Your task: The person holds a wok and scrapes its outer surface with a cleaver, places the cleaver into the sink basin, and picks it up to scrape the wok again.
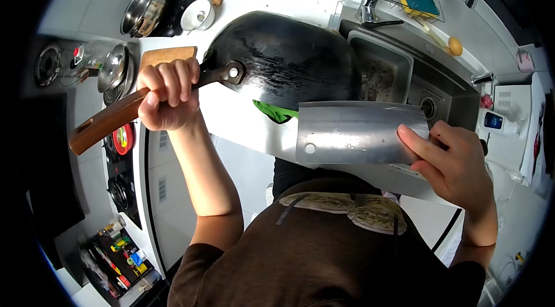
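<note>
My left hand (169, 94) is closed around the wooden handle of a black wok (289, 58). The wok is tilted, with its dark, wet-looking outer side toward me, above the counter and the edge of the sink. In my right hand (454, 159) is a cleaver (358, 133), gripped at its handle with the index finger laid along the broad blade. The blade points left, in front of the wok, its hole near the far corner. A green cloth (274, 111) shows partly beneath the wok; the rest of it is hidden.
A double sink (386, 70) with a faucet (370, 9) lies at right; a sponge (419, 2) sits in a wire rack behind. On the counter are a white bowl (198, 16), a wooden board (167, 55) and a steel pot (144, 9). A stove (121, 191) stands at left.
</note>
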Available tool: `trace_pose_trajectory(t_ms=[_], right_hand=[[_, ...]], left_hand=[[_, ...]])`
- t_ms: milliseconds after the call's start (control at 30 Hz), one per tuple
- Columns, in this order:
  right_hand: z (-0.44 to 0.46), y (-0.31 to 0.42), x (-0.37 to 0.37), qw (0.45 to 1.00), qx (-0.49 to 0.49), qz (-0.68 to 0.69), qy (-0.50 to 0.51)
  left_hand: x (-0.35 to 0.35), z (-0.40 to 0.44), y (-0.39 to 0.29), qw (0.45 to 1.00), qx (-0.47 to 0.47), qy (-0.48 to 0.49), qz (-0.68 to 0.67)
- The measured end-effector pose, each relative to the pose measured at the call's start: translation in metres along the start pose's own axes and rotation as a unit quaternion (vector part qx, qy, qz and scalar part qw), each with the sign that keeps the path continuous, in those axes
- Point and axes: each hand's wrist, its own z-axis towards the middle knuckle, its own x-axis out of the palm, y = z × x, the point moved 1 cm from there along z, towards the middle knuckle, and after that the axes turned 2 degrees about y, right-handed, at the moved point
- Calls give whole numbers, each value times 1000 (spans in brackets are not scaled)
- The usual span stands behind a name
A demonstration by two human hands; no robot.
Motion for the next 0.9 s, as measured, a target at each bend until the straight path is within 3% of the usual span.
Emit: trace_pose_trajectory(t_ms=[900], right_hand=[[2, 1, 2, 997, -33, -55, -37]], left_hand=[[-10, -9, -2, 1000, 12, -20, -4]])
